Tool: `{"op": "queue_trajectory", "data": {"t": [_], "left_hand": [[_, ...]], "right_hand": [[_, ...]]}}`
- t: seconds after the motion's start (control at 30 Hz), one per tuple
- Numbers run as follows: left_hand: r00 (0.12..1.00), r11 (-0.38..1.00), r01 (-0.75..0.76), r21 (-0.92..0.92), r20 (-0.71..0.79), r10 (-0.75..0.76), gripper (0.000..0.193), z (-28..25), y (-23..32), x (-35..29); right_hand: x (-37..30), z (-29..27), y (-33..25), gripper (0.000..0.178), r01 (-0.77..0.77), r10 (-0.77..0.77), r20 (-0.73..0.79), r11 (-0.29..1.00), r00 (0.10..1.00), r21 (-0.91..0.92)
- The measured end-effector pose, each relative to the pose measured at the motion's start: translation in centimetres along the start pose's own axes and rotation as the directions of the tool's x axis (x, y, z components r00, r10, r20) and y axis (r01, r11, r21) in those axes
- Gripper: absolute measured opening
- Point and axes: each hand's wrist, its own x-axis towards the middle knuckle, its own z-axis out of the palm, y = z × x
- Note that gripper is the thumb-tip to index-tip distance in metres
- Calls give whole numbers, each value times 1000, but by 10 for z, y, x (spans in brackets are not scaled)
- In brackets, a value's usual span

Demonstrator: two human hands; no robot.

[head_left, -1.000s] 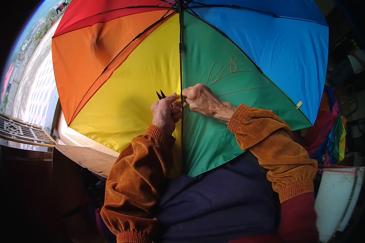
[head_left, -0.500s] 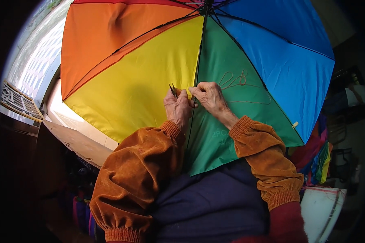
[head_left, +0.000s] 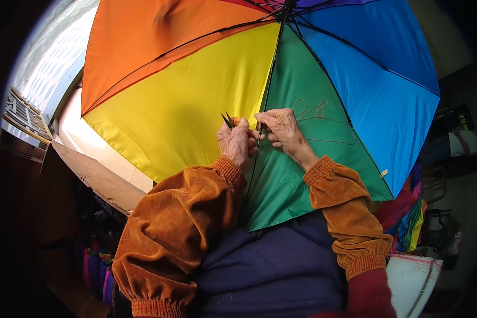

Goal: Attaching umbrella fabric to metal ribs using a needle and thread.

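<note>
An open rainbow umbrella point(head_left: 196, 111) spreads before me with its inner side and black ribs showing. My left hand point(head_left: 233, 144) is closed around a small pair of thread snips point(head_left: 228, 121), their dark pointed blades sticking out past the fingers. Its fingertips also press at the black rib point(head_left: 271, 79) along the yellow and green seam. Just across that rib, my right hand point(head_left: 285, 131) pinches at the same spot; what lies between its fingertips is too small to make out. Loose brown thread point(head_left: 327, 141) lies in loops on the green panel beside the right hand.
Dark blue cloth point(head_left: 273, 270) covers my lap below the umbrella's edge. A cardboard flap point(head_left: 93, 177) stands at the left, near a metal rack point(head_left: 26, 119). On the right are a white padded piece point(head_left: 412, 283) and more rainbow cloth point(head_left: 409, 228).
The umbrella's hub and rib have shifted slightly right in view. Both hands remain at the seam; the right hand's lower fingers now show more curled, and the thread loops have shifted a little.
</note>
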Motion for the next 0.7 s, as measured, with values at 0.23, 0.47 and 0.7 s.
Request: {"op": "queue_trajectory", "data": {"t": [0.23, 0.47, 0.7], "left_hand": [[999, 999, -18, 29, 37, 17, 9, -1, -2, 3], [998, 999, -26, 35, 62, 23, 11, -3, -2, 3], [998, 999, -11, 50, 54, 8, 12, -2, -4, 4]], "right_hand": [[1, -2, 2, 29, -16, 14, 34, 998, 999, 55], [2, -1, 3, 28, -46, 44, 22, 997, 999, 69], [0, -2, 4, 23, 1, -7, 46, 991, 999, 131]]}}
